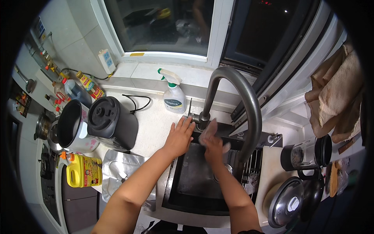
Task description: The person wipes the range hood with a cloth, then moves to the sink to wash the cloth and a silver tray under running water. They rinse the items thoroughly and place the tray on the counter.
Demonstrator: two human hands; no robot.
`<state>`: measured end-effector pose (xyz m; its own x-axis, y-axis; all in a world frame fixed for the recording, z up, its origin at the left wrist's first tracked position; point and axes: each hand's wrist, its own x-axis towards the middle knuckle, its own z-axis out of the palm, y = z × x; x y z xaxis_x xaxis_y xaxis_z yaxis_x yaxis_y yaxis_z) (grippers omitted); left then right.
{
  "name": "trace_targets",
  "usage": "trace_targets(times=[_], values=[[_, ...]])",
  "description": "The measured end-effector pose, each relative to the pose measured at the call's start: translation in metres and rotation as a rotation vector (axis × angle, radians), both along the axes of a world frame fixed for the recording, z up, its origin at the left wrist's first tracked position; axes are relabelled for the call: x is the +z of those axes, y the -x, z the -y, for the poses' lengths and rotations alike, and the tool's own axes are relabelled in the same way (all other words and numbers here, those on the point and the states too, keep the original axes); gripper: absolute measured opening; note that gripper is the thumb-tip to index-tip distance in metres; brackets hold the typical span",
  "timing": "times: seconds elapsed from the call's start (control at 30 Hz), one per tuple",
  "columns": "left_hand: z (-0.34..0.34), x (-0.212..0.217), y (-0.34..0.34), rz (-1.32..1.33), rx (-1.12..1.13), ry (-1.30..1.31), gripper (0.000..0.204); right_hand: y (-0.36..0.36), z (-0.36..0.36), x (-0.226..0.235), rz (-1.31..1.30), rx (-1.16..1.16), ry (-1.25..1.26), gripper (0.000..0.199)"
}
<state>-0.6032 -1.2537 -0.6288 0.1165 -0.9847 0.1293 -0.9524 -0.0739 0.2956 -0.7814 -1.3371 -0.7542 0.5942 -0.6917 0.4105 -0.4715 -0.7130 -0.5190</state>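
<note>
My left hand (180,137) lies with its fingers stretched out at the left rear corner of the black sink (194,179). Its fingertips reach the base of the dark grey faucet (253,105), beside the lever. In my right hand (214,150) is a pale, thin cloth (209,130), bunched and pressed against the sink's rear ledge just right of the faucet base. The fingers are partly hidden by the back of the hand and the cloth. Behind my left hand, a white spray bottle (174,99) with a green collar stands upright on the counter.
Left are a dark lidded container (113,123), a pot (70,124), a yellow jug (83,170) and foil sheeting (117,171). A rack (251,171) lines the sink's right side. Further right sit a blender jug (306,153) and a lidded pot (284,202); brown cloths (339,93) hang above.
</note>
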Motion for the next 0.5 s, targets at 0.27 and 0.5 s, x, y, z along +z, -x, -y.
trace_targets(times=[0.27, 0.5], values=[[0.001, 0.004, -0.028, -0.157, 0.128, 0.098, 0.045, -0.12, -0.031, 0.038, 0.112, -0.103, 0.067, 0.035], [-0.036, -0.02, -0.052, -0.19, 0.121, 0.161, 0.039, -0.102, -0.096, 0.008, -0.04, 0.118, -0.064, 0.03]])
